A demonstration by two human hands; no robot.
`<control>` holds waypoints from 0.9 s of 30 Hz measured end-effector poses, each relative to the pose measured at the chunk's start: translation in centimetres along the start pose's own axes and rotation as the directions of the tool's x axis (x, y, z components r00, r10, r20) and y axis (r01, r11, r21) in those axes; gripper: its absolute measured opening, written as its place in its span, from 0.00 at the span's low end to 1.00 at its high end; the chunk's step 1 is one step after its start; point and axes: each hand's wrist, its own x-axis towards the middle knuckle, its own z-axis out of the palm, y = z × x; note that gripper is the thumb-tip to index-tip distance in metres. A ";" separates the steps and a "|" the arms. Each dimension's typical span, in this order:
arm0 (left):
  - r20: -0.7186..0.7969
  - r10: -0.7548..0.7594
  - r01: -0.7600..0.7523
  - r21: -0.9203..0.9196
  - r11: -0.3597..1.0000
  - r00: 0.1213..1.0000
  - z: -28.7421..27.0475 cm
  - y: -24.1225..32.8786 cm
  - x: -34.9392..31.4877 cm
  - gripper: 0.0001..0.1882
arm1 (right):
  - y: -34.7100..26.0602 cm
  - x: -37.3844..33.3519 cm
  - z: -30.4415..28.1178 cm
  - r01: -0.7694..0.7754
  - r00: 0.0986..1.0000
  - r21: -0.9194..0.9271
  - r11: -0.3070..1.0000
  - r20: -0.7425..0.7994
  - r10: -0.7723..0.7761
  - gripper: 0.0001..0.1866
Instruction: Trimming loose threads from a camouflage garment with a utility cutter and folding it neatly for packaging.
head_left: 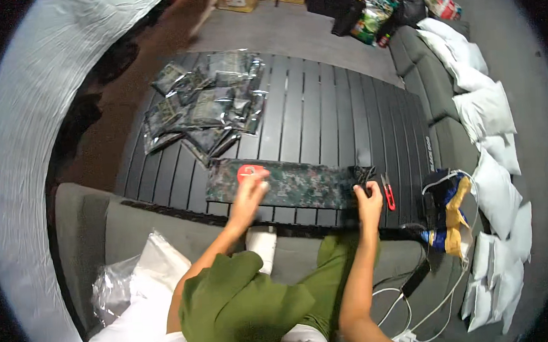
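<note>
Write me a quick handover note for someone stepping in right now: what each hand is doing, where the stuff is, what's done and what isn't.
Left hand: pressing on the left part of the long camouflage strip, beside its red patch; not gripping anything.
Right hand: pinching the black strap at the strip's right end.
The strip lies flat along the near edge of the black slatted table. Small red snips lie just right of the right hand, untouched.
Done, judging by the layout: a pile of bagged camouflage pieces sits at the table's far left.
Left: the strip on the table is not bagged. White packets line the sofa on the right.
</note>
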 end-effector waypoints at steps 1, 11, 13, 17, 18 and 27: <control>0.205 -0.088 0.141 -0.258 0.956 0.975 0.6 -0.9 0.1 0.24 | -2.2 -1.2 1.2 -0.040 0.999 0.080 0.996 0.029 0.038 0.12; 0.326 -0.447 0.529 -0.704 0.473 0.833 2.3 4.1 0.2 0.11 | -9.3 -17.2 6.9 -0.353 0.877 0.694 0.628 0.478 -0.035 0.13; 0.385 -0.420 0.558 -0.691 0.459 0.822 2.4 6.7 0.1 0.10 | -8.5 -18.2 6.3 -0.760 0.634 0.610 -0.225 0.772 -0.048 0.24; 0.501 -0.310 0.589 -0.660 0.467 0.808 2.6 12.3 0.4 0.12 | -9.6 -16.7 5.4 -0.751 0.459 0.356 -0.556 0.887 -0.051 0.42; 0.545 -0.269 0.602 -0.643 0.473 0.794 2.8 13.6 0.4 0.13 | -8.9 -15.8 5.8 -0.679 0.553 0.436 -0.591 0.833 -0.020 0.43; 0.505 -0.217 0.532 -0.644 0.551 0.835 -1.2 24.6 -3.1 0.16 | -11.1 -6.6 3.0 -0.646 0.730 0.731 -0.220 0.676 0.102 0.40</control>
